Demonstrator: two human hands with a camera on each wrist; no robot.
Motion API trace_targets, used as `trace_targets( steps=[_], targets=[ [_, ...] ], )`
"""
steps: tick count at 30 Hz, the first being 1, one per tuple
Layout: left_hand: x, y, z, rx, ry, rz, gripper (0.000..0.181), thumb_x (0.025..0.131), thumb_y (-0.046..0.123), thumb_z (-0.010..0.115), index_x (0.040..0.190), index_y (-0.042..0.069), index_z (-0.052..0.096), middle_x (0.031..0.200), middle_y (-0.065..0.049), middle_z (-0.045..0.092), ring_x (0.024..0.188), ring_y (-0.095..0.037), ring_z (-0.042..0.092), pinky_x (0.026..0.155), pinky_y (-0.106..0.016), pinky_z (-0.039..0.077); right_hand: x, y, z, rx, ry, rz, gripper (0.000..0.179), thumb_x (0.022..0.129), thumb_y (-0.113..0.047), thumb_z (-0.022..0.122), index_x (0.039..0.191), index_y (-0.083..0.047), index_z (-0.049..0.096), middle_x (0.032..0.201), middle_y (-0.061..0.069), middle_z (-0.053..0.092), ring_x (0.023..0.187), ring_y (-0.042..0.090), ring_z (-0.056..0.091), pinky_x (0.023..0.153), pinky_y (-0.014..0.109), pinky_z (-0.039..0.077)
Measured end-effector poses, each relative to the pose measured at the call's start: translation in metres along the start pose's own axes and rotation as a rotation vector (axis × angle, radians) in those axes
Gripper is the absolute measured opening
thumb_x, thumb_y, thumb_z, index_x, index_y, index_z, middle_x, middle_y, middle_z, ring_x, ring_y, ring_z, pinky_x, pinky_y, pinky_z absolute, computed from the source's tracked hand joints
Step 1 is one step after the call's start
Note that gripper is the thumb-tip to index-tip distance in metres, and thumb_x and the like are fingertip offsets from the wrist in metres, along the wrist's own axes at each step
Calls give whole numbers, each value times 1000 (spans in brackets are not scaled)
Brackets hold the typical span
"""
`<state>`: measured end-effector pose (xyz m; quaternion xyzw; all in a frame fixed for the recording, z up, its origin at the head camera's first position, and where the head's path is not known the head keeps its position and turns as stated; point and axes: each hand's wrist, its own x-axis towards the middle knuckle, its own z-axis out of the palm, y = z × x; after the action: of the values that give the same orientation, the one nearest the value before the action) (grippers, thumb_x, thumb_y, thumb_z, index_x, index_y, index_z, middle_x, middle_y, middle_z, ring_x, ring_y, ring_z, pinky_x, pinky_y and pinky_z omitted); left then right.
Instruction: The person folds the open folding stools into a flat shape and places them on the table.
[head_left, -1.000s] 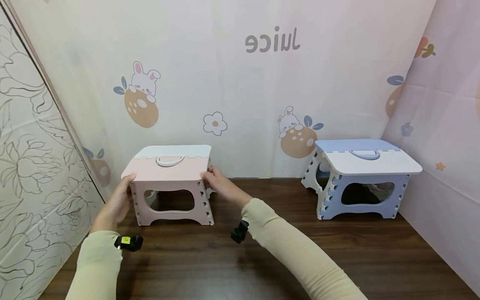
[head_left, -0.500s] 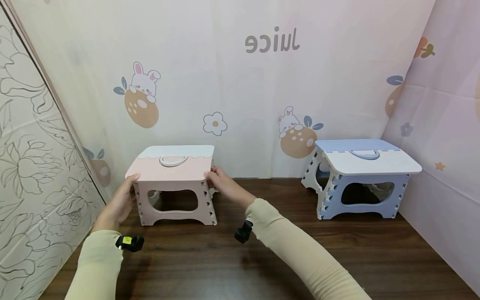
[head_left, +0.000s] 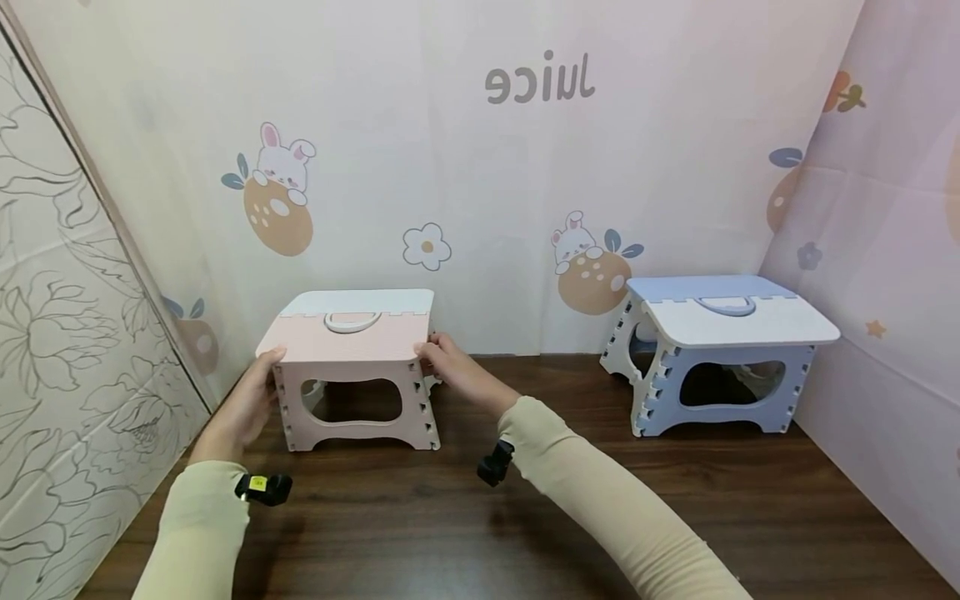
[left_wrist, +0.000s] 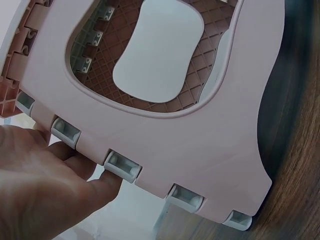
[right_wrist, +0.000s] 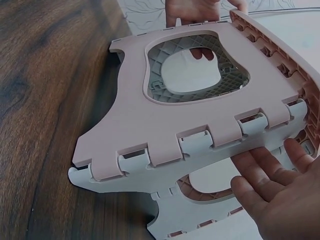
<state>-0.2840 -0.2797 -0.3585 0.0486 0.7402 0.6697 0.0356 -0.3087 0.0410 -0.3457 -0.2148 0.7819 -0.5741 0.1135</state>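
Note:
A pink-and-white folding stool (head_left: 337, 342) stands unfolded on the dark wood surface at the left, its white handle loop lying on the top. My left hand (head_left: 242, 410) holds its left end, thumb at the top's front corner. In the left wrist view, the fingers of that hand (left_wrist: 55, 185) bend in behind the hinged side edge. At the opposite end my right hand (head_left: 467, 375) grips the right corner, thumb on the rim. The right wrist view has this hand's fingers (right_wrist: 265, 175) against the white side panel, under the top's overhang.
A blue-and-white folding stool (head_left: 742, 327) stands unfolded at the right, near the side wall. A printed curtain (head_left: 480, 183) hangs close behind both stools. Bare wood surface (head_left: 420, 525) spreads in front and between them. A flower-patterned panel (head_left: 67, 358) bounds the left side.
The pink-and-white folding stool has shifted a little to the right across the surface, with both hands moving along on it. The blue-and-white stool stays put; the head view has turned slightly.

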Motion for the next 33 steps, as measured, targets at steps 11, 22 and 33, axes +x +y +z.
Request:
trace_targets(
  steps=[11,22,33],
  targets=[
    [1,0,11,19,-50,54,82,104,53,29,159,9,-11,163,-24,-10,148,-40,-6,115,-62,-1,-10,1,-12,13,-1,4,51,104,-45,39,132,-3,38,133,17,47,121,31,53,101,49,40],
    [6,-1,22,19,-65,68,80,104,50,29,159,9,-10,163,-24,-8,148,-40,-4,115,-62,1,-15,5,-22,11,30,-5,55,103,-42,39,138,0,35,130,19,49,117,32,54,104,53,37],
    [6,0,36,38,-61,78,79,104,53,30,160,9,-3,162,-23,3,146,-38,4,113,-63,7,-23,11,-32,-21,42,-10,58,105,-42,36,145,-1,31,135,19,47,121,33,51,104,54,37]
  ],
)
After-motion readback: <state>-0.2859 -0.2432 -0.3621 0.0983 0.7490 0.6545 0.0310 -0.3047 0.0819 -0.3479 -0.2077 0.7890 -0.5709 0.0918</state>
